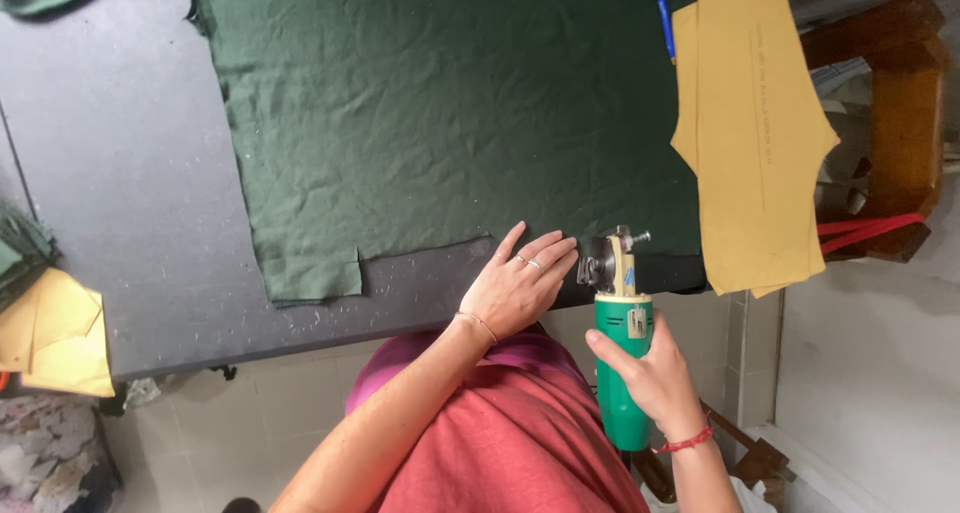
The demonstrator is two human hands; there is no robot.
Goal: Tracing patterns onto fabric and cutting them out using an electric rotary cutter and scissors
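Looking down from the head camera, I see at far left yellow paper pieces [55, 333] lying at the edge of a grey desk [120, 173]. A broad sheet of dark green fabric [440, 113] covers the middle of the desk, its near edge already notched at the lower left corner. My left hand [520, 285] lies flat and unclenched on the fabric's near edge, fingers spread and pointing toward the cutter, gripping nothing. Just to its right, my right hand [650, 373] is wrapped firmly around the green body of a handheld electric rotary cutter [618, 323], whose metal head sits at the fabric's edge, just beside the left fingertips. Farther right, a tan paper pattern [755, 123] rests on the cloth and overhangs the desk, with a blue pen [663, 13] above its left edge and a wooden stool [900, 103] beyond. In my judgement, a clean cut calls for the flat hand to keep the cloth taut while staying out of the blade's line, and for the cutter to stay upright along the pattern's edge.
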